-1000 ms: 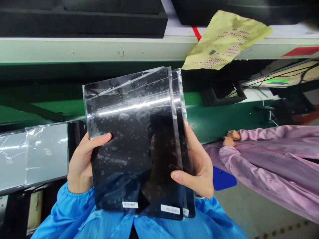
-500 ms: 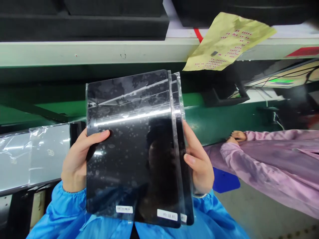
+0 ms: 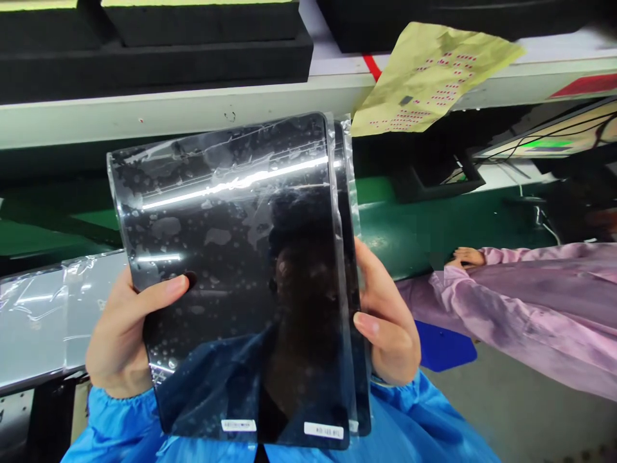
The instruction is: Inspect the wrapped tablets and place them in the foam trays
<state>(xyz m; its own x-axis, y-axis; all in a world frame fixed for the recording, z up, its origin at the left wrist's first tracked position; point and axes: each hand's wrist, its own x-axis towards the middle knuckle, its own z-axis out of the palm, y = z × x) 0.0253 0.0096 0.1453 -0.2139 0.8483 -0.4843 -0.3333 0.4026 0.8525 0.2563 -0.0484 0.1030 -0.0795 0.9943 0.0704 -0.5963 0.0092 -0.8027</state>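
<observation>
Two glossy black screen panels in clear film are held up in front of my chest, one lying over the other. On the upper screen panel (image 3: 231, 289), bubbles show under the film, and two white barcode labels sit along its near edge. My left hand (image 3: 125, 331) is closed on its left side, thumb on the face, fingers hidden behind. The lower screen panel (image 3: 362, 386) sticks out as a strip on the right. My right hand (image 3: 388, 321) grips that right edge, its thumb on the front. Whether the right fingers also reach the upper panel is hidden.
Film-wrapped grey panels (image 3: 33, 315) lie at the left. Beyond are a green work surface (image 3: 409, 225), a white shelf edge (image 3: 193, 112) with black foam blocks (image 3: 207, 58), and a hanging yellow paper (image 3: 429, 77). A co-worker in a pink sleeve (image 3: 520, 315) is at the right.
The upper panel's far left corner has swung out to the left and the panel has tilted. My left hand has moved left and slightly nearer with it. My right hand stays almost in place.
</observation>
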